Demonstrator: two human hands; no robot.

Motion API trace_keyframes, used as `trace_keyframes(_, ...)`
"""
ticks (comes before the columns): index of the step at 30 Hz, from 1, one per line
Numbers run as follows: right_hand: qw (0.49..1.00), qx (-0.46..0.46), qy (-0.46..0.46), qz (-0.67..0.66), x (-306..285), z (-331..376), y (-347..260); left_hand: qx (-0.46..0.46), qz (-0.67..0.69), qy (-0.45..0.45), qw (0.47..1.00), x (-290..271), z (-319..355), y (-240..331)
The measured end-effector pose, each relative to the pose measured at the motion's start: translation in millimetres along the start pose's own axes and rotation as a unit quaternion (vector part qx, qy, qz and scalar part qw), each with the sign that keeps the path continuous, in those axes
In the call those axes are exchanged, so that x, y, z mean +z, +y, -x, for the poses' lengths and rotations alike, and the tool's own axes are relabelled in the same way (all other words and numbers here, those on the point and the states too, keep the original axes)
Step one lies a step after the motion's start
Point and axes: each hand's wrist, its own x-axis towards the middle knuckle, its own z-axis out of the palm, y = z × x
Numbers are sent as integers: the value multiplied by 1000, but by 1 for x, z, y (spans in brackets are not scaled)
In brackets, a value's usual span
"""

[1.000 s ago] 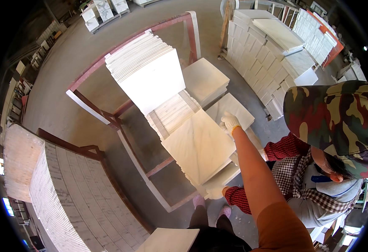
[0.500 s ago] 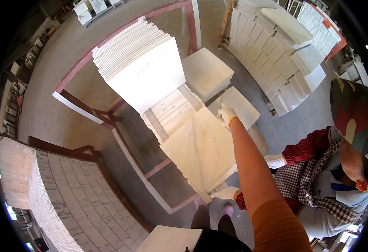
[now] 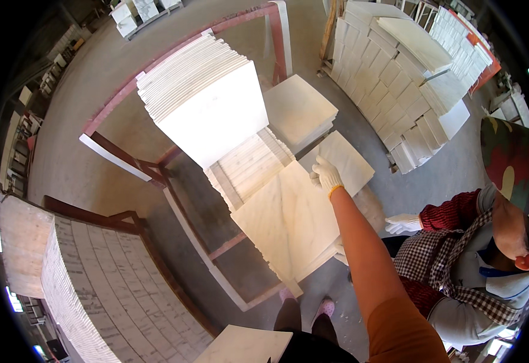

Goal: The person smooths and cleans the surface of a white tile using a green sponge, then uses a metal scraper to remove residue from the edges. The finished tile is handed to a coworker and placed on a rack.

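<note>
My right hand, in a white knit glove with a yellow cuff, hovers at the right edge of a cream marble slab. Its fingers are loosely curled and apart, with nothing visible in them. The slab lies flat atop a stack on the rack. Just beyond my fingers is another flat marble slab. My left hand is out of view. At the right, a co-worker's gloved hand is held out with spread fingers; their other hand, partly hidden by my forearm, is near the slab's lower right edge.
White slabs stand upright in a row on the reddish metal rack. A low slab stack stands beside them. Large tile stacks rise at the right and lower left. A pale slab shows at the bottom edge.
My right hand has shifted slightly, its fingers loosening. The co-worker's near hand has moved from the slab's front corner up along its right edge; their other hand has come further into view.
</note>
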Motion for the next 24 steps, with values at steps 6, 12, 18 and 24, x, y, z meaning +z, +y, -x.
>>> trace_keyframes(6, 988, -114, -60, -88, 13, 189, 45, 40, 2, 6, 999, 2, 25, -16)
trace_keyframes(12, 996, -28, -64, 52, -3, 379, 99, 26, 250, -7, 968, 11, 75, -48)
trace_keyframes(18, 949, -157, -100, 253, -92, 451, 143, -31, 493, 10, 869, 31, 101, -12)
trace_keyframes(24, 927, 206, -294, 112, -123, 513, 126, 35, 530, -17, 847, 51, 137, -53)
